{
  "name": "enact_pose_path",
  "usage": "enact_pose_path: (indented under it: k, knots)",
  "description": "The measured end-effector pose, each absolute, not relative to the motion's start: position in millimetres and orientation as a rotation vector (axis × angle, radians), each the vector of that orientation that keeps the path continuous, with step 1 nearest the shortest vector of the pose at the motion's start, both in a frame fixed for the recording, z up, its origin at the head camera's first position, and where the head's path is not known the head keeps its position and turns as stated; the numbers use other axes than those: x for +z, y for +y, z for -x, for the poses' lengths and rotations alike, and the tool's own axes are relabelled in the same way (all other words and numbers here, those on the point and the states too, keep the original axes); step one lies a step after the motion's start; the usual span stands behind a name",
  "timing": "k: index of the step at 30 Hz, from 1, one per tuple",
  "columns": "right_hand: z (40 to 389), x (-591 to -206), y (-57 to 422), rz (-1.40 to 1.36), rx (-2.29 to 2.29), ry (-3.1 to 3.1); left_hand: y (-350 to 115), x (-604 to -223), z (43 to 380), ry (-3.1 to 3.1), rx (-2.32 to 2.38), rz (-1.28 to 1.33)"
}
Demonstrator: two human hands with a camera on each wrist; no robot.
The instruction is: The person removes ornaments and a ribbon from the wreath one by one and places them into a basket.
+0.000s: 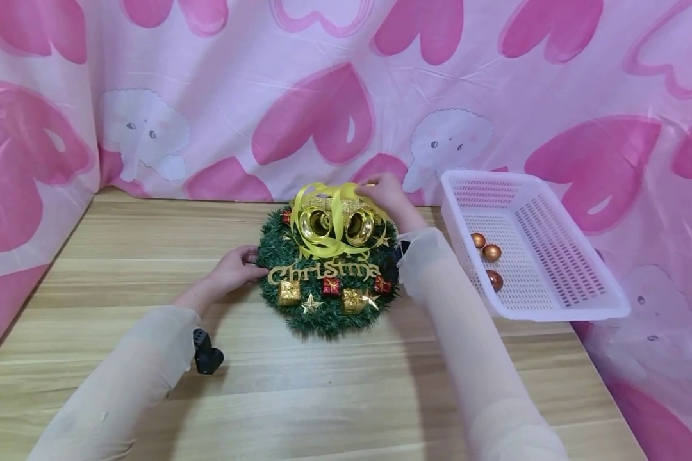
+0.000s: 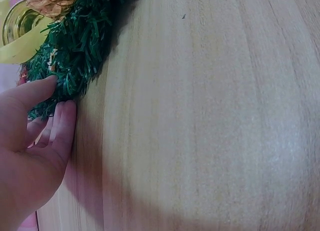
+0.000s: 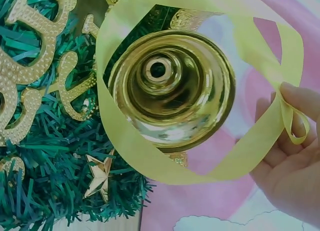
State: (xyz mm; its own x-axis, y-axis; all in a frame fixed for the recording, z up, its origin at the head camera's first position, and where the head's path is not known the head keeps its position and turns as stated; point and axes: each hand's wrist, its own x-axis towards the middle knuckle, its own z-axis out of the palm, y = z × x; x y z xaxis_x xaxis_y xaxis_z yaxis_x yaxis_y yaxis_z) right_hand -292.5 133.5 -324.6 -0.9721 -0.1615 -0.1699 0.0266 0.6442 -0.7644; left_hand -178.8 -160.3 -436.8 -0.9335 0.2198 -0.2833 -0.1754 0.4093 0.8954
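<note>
A green Christmas wreath [image 1: 329, 323] lies on the wooden table, carrying gold "Christmas" lettering, small gift boxes and stars. At its far side sit two shiny gold bells [image 3: 172, 91], with loops of yellow ribbon [image 3: 130, 156] over them. My right hand [image 1: 383, 195] pinches the ribbon between thumb and fingers; in the right wrist view a small loop sticks out past the thumb [image 3: 300, 98]. My left hand [image 2: 37, 141] holds the wreath's left edge, its thumb against the greenery and its other fingers lower down, partly hidden.
To the right stands a white plastic basket [image 1: 553, 314] with several copper-coloured balls [image 1: 492, 253] inside. Pink heart-patterned cloth [image 1: 207, 96] hangs behind the table [image 1: 323, 403] and along its sides. A black device [image 1: 207, 354] is at the left wrist.
</note>
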Motion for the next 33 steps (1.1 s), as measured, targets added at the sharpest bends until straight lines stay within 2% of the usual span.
enact_pose_path:
  k: [15, 23, 33]
  knots:
    - [288.0, -303.3, 128.8, 0.098, -1.269, 2.667, -160.7, -436.4, 177.8, 2.33, 1.526, -0.043]
    - [285.0, -290.7, 136.3, 0.128, -1.454, 2.584, -161.4, -437.9, 180.1, 2.32, 1.529, -0.05]
    - [281.7, -273.9, 146.3, 0.039, -1.458, 2.604, -162.3, -438.8, 182.0, 2.32, 1.52, -0.044]
